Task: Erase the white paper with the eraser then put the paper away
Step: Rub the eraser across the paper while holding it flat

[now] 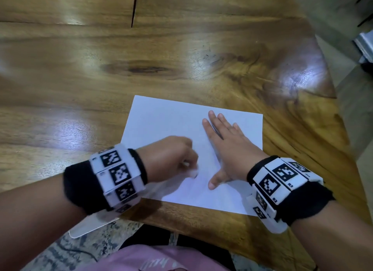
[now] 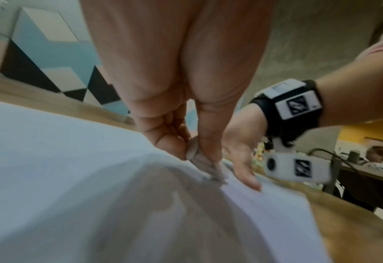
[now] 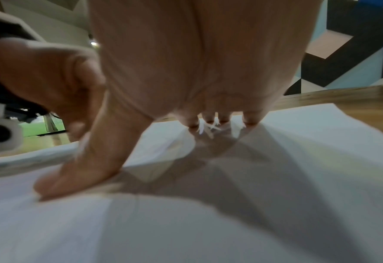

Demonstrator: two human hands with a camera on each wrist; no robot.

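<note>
Pinched in my left grip (image 1: 171, 155) is the eraser (image 1: 192, 172), a small pale lump caught between thumb and curled fingers; the left wrist view shows it (image 2: 199, 156) clamped there with its lower end touching the white paper (image 2: 62, 160). From the head view the left hand is blurred, so I cannot make out the eraser's shape beyond a whitish blob at the fingertips. It sits near the paper's (image 1: 161, 117) near-left part, just beside the thumb of my other hand.

My right grip (image 1: 228, 147) holds nothing: it lies flat on the sheet, palm down, fingers straight and spread toward the far edge, thumb stretched out toward me. In the right wrist view that hand (image 3: 186, 71) presses the paper (image 3: 298, 142) with the fingertips (image 3: 251, 121) and the thumb planted on it.

The sheet lies on the wooden tabletop (image 1: 101, 68), close to the edge nearest me, turned a little askew. I can see no clear marks on it in any view; a faint dark line shows between two right-hand fingers, too blurred to identify. Both wrists wear black bands carrying white blocks printed with black square patterns (image 1: 119, 173), and the right wrist's camera unit (image 2: 298, 167) shows in the left wrist view. A pink garment (image 1: 151, 258) is at the bottom of the head view.
</note>
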